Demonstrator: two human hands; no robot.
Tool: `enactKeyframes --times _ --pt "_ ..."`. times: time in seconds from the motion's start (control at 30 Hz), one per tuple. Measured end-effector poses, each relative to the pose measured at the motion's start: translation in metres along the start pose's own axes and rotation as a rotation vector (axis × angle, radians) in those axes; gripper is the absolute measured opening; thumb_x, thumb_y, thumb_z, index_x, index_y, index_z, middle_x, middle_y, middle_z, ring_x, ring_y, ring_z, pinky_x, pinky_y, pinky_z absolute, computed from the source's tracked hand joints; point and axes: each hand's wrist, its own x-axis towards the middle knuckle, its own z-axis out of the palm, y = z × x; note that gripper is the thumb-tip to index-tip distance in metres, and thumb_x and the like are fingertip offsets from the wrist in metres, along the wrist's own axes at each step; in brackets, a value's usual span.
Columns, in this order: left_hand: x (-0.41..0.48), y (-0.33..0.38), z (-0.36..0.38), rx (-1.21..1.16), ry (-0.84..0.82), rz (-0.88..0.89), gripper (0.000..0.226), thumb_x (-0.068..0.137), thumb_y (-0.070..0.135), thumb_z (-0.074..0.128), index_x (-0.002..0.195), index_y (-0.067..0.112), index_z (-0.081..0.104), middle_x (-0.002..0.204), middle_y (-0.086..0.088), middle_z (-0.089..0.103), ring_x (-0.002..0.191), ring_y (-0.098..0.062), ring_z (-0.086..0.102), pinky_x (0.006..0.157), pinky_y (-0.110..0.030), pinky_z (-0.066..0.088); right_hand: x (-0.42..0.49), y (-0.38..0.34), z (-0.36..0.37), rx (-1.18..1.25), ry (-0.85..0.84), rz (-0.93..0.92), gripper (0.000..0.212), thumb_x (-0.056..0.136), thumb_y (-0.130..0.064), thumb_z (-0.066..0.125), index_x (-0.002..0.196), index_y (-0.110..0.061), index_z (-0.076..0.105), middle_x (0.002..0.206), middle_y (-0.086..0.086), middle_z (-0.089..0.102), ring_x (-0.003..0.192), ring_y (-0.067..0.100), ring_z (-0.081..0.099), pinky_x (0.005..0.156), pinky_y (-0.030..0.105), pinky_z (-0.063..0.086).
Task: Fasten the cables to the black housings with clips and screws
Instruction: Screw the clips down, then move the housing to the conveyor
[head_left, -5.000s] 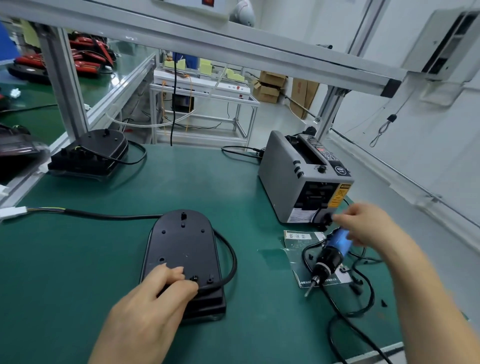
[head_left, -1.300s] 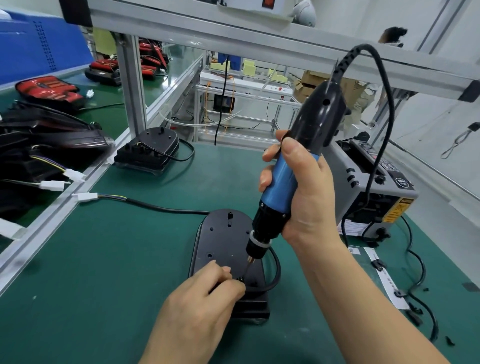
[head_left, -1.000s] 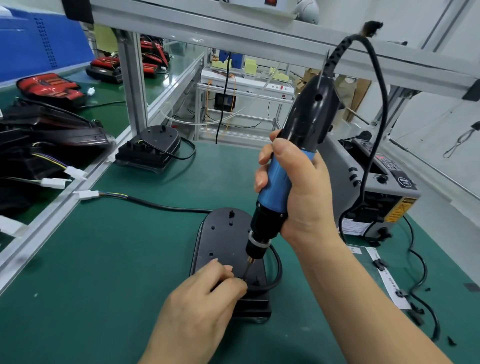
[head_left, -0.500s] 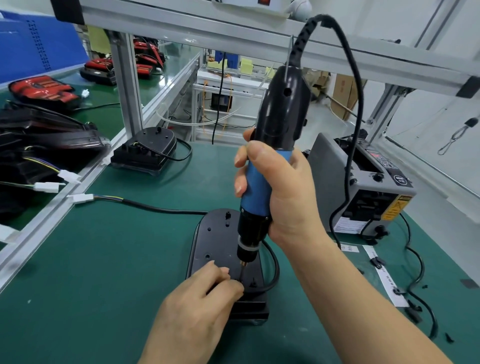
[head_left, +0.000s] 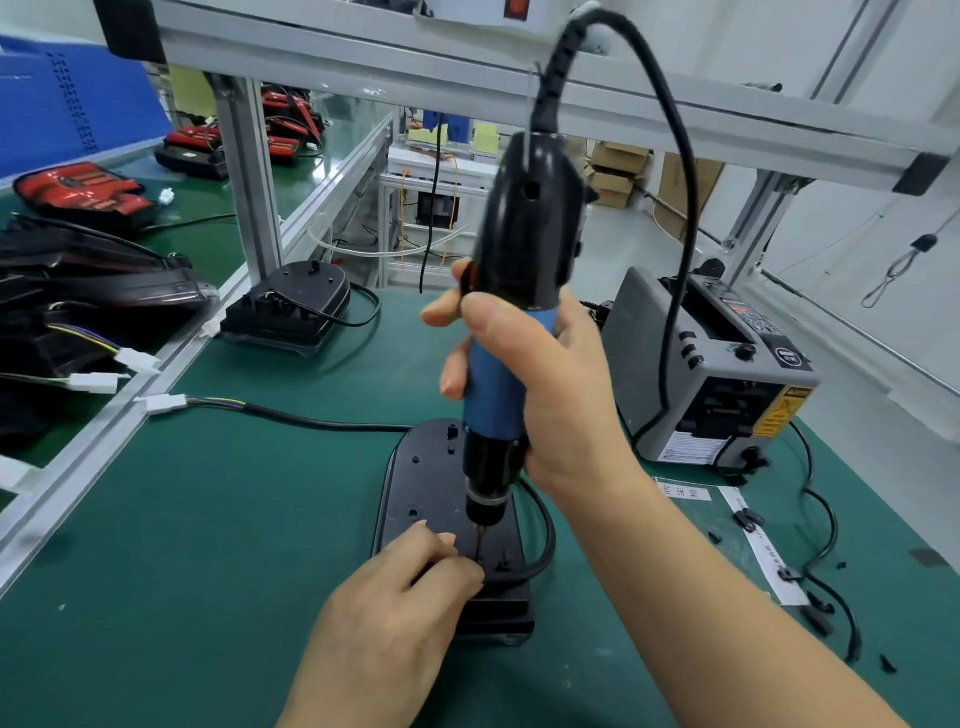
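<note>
**A:** Where does the work sit?

**B:** The black housing (head_left: 415, 478) lies flat on the green tabletop (head_left: 208, 545), with its cable (head_left: 546, 535) looping round the housing's right side. The right hand (head_left: 550, 384) is wrapped round the electric screwdriver (head_left: 519, 249), upright over the housing's near end, bit down at a hole.

**A:** And the left hand (head_left: 389, 603)?

**B:** It rests on the housing's near end. Its fingers (head_left: 447, 571) are curled, pinching what I take for the clip (head_left: 500, 564) right beside the bit.

**A:** The risk?

**B:** If the bit skips off the screw, it could nick those fingertips. A tilted screwdriver might cross-thread, and a shifted clip could free the cable.
</note>
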Motion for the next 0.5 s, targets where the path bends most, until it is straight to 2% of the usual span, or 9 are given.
enactKeyframes --times 0.07,0.13,0.23,0.4,0.5 --pt "0.000 -0.001 0.001 0.000 0.012 0.007 0.004 0.070 0.016 0.070 0.070 0.019 0.071 0.077 0.004 0.062 0.095 0.000 0.058 0.058 -0.020 0.053 0.002 0.001 -0.008 0.045 0.070 0.008 0.034 0.068 -0.028 0.068 0.095 -0.009 0.058 0.083 0.006 0.068 0.048 0.018 0.056 0.050 0.024 0.045" --pt "0.000 0.000 0.001 -0.007 0.011 0.006 0.014 0.080 0.022 0.061 0.070 0.020 0.071 0.076 0.005 0.062 0.092 -0.001 0.061 0.058 -0.022 0.055 0.002 0.001 -0.021 0.094 0.165 0.020 0.034 0.072 -0.026 0.069 0.098 -0.009 0.056 0.084 0.005 0.069 0.049 0.017 0.057 0.049 0.022 0.046" --pt "0.000 0.000 0.000 -0.009 0.001 -0.009 0.024 0.084 0.028 0.051 0.071 0.021 0.070 0.078 0.005 0.062 0.090 -0.004 0.065 0.058 -0.023 0.056 0.000 -0.006 -0.050 0.204 0.318 0.051 0.031 0.077 -0.028 0.063 0.101 -0.010 0.055 0.082 0.004 0.069 0.053 0.014 0.058 0.050 0.022 0.049" --pt "-0.003 0.000 0.001 -0.008 0.009 -0.014 0.012 0.080 0.023 0.063 0.070 0.021 0.069 0.077 0.005 0.061 0.088 -0.004 0.067 0.064 -0.026 0.058 -0.023 -0.026 -0.114 0.320 0.607 0.041 0.030 0.077 -0.037 0.067 0.095 -0.013 0.061 0.082 0.002 0.068 0.069 0.015 0.065 0.071 0.030 0.057" --pt "-0.003 -0.001 0.001 -0.026 0.020 -0.012 0.015 0.082 0.026 0.055 0.073 0.024 0.067 0.079 0.006 0.061 0.091 -0.002 0.064 0.066 -0.024 0.057 -0.046 -0.031 -0.150 0.236 0.817 0.083 0.038 0.070 -0.045 0.069 0.095 -0.017 0.062 0.077 -0.003 0.063 0.065 0.012 0.058 0.066 0.025 0.053"
